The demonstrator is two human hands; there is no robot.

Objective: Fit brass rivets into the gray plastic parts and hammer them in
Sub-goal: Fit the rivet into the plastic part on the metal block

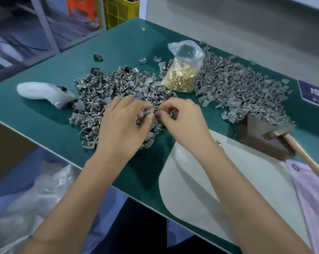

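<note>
Gray plastic parts (118, 83) lie in two heaps across the middle of the frame on the green table top (45, 114), one heap at centre left and a wider heap (246, 88) at centre right. Between the heaps stands a clear bag of brass rivets (180, 76), upright, its open mouth crumpled toward the top of the frame.

Both hands meet just below the centre of the frame, over the near edge of the left heap. The left hand (122, 125) has its fingers curled and its thumb and fingertips pinching one small gray part (149, 111); the part is mostly hidden, so its long axis and the way it points cannot be told. The right hand (184, 121) is curled too, thumb and forefinger pinched together right against that part; whatever they pinch is too small to make out.

At centre right, near the edge of the right heap, sits a dark block (261, 142), and a hammer (283, 134) rests its head on it, the wooden handle running down toward the lower right of the frame. A pale sheet (200, 180) lies on the table under the right forearm. A white handheld device (43, 92) lies at the left, its long axis running left to right, touching the left heap.
</note>
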